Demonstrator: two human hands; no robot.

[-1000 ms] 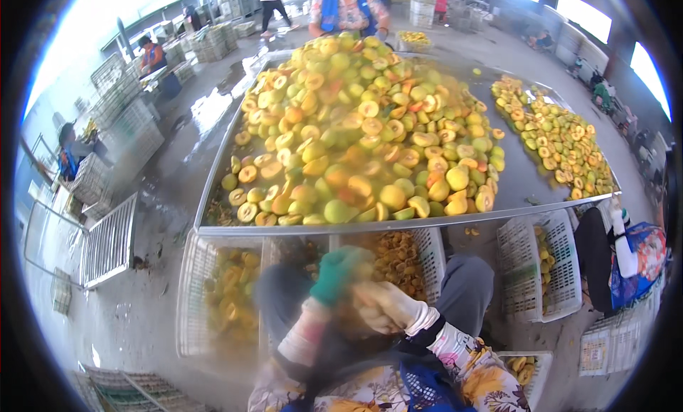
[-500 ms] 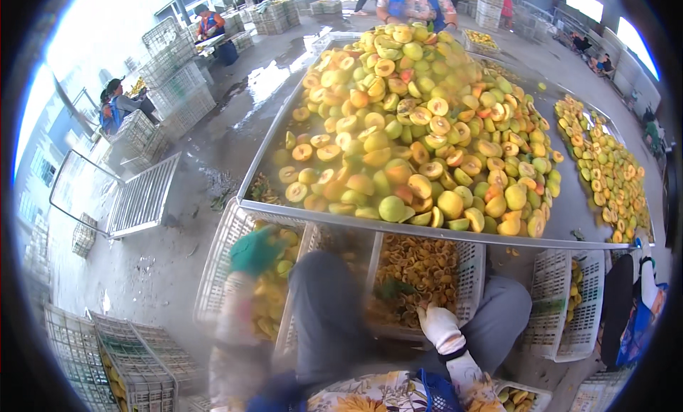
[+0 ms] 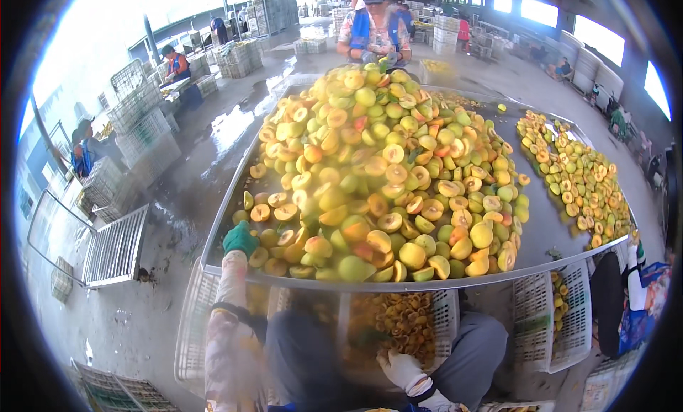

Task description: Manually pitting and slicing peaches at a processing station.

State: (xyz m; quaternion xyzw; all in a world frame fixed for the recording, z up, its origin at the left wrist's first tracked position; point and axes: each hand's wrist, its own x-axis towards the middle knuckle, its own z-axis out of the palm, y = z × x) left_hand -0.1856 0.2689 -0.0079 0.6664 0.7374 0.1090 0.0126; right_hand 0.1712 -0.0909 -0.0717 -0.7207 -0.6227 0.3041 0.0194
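Note:
My left hand (image 3: 240,239), in a green glove, reaches over the near left edge of the metal table (image 3: 434,282), touching or close to the heap of halved yellow peaches (image 3: 398,163). Its fingertips are hidden, so I cannot see whether it holds a fruit. Low between my knees is my right hand (image 3: 402,369), in a white glove, with its fingers curled. Whatever it may grip cannot be made out. It is beside a white crate (image 3: 445,327) of brownish-orange fruit scraps (image 3: 405,323), partly under the table edge.
A second spread of peach halves (image 3: 576,181) covers the table's right side. White crates (image 3: 551,316) stand below it, with another worker's arm beside them. Opposite me a person in a blue vest (image 3: 373,31) works. A metal rack (image 3: 116,248) and stacked crates (image 3: 146,138) stand left.
My left hand has moved up from the left crate below the table to the near left edge of the peach heap. My right hand stays low by the scraps. The view has tilted upward.

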